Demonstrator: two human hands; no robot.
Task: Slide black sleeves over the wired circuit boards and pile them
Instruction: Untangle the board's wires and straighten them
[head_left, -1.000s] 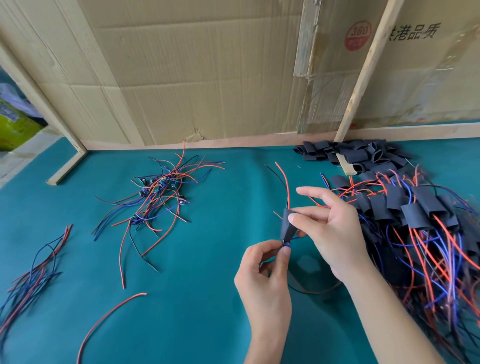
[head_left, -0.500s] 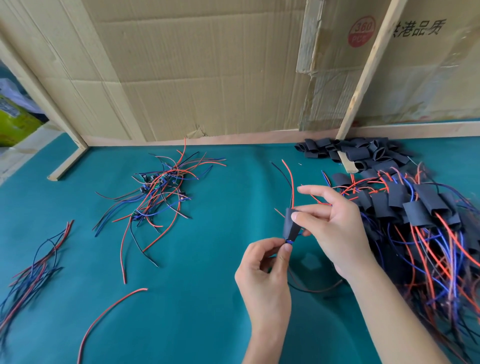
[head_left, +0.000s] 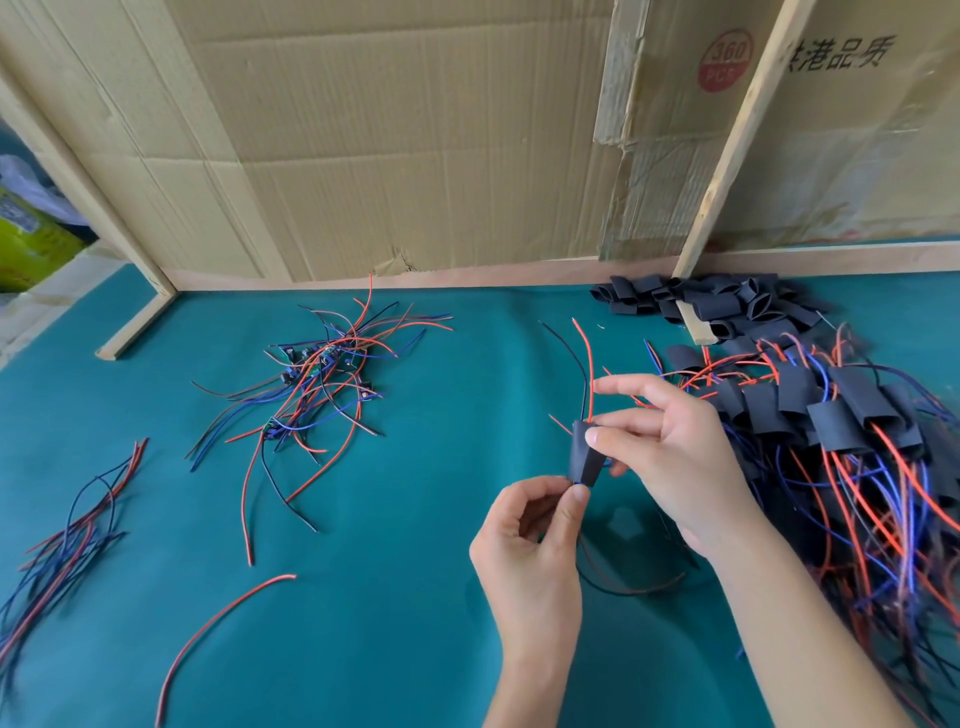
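a teal mat (head_left: 363, 623) ran back to a cardboard wall (head_left: 415, 156). loose wires (head_left: 67, 535) lay far left, bare wired boards (head_left: 317, 374) next. at centre the left hand (head_left: 530, 540) pinched the black sleeve (head_left: 583, 457) at its lower end; the right hand (head_left: 670, 447) pinched its top, other fingers spread. the sleeved pile (head_left: 841, 431) lay right, empty sleeves (head_left: 727, 306) behind.

Two hands (head_left: 530, 545), one held sleeve (head_left: 582, 457), three wire heaps (head_left: 322, 374).
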